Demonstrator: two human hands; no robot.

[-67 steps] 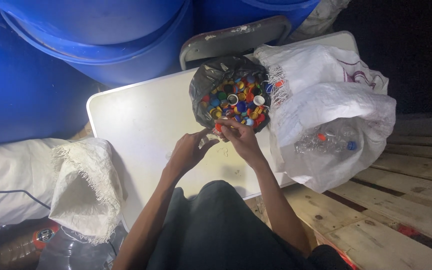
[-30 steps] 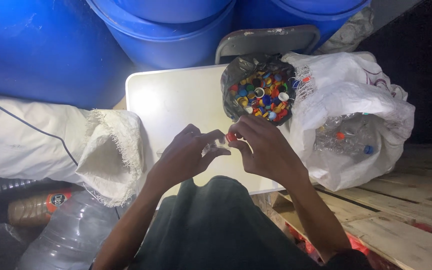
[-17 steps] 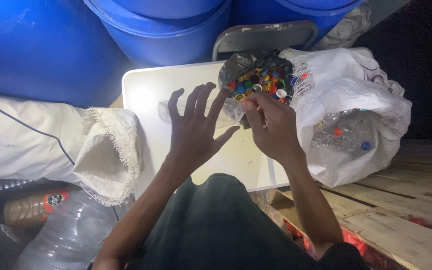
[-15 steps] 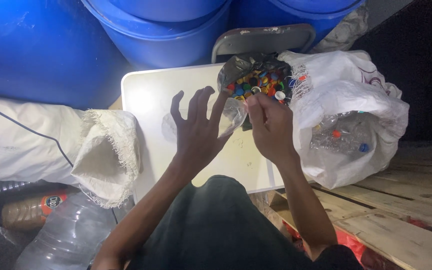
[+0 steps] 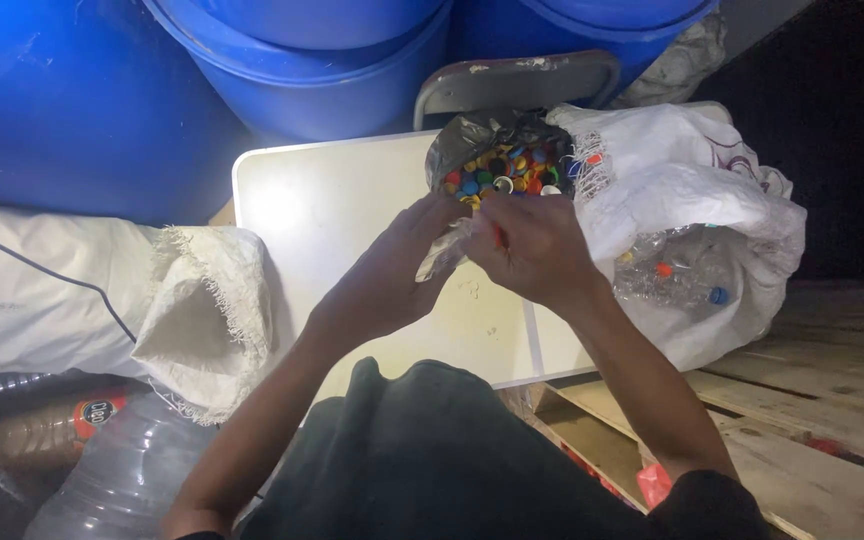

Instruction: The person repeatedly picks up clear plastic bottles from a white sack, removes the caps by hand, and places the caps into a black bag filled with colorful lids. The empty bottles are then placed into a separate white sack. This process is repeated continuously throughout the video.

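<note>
Both grips pinch a clear crumpled plastic bottle (image 5: pixel 444 255) between left hand (image 5: pixel 384 280) and right hand (image 5: pixel 537 250), above the bench's (image 5: pixel 322 215) far right corner; a slip could knock the cap-filled bag (image 5: pixel 497 165) off that edge.

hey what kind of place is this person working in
Probably a bottle recycling or sorting spot. A dark bag of mixed coloured bottle caps sits by the hands, a white sack of clear plastic bottles lies at the right, and big blue drums stand behind the table.
</note>
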